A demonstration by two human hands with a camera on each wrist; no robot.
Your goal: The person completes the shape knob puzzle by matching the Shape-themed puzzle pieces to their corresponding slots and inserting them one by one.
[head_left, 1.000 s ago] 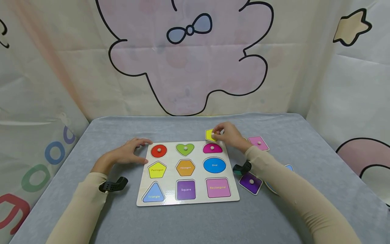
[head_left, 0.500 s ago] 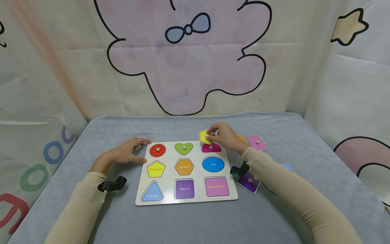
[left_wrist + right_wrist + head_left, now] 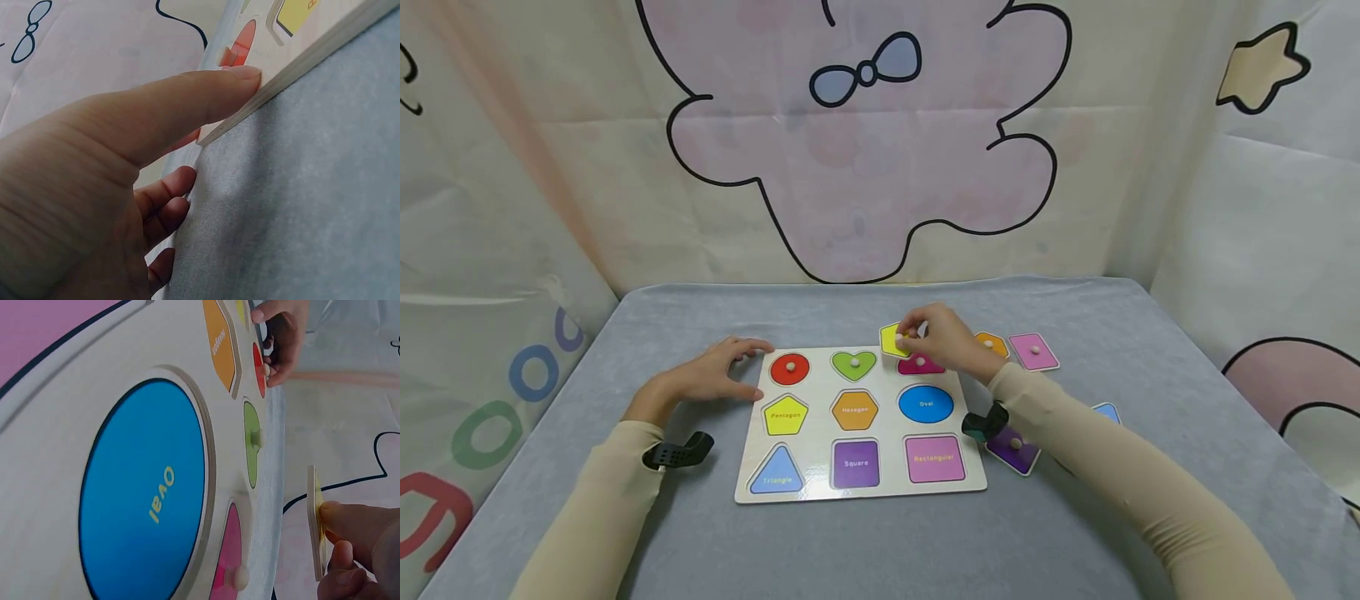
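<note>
In the head view's middle, the right hand (image 3: 943, 335) pinches the yellow piece (image 3: 887, 340), up and right of the Pentagon recess (image 3: 786, 416), which lies nearer the left hand (image 3: 718, 371), its straight thumb touching the board (image 3: 817, 467).

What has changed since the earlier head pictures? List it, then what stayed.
The right hand carried the flat yellow wooden puzzle piece leftward along the far edge of the white rectangular wooden board, bringing more of the orange hexagonal piece into sight. Nothing was let go or newly taken hold of. The left hand stayed at the board's left edge.
</note>
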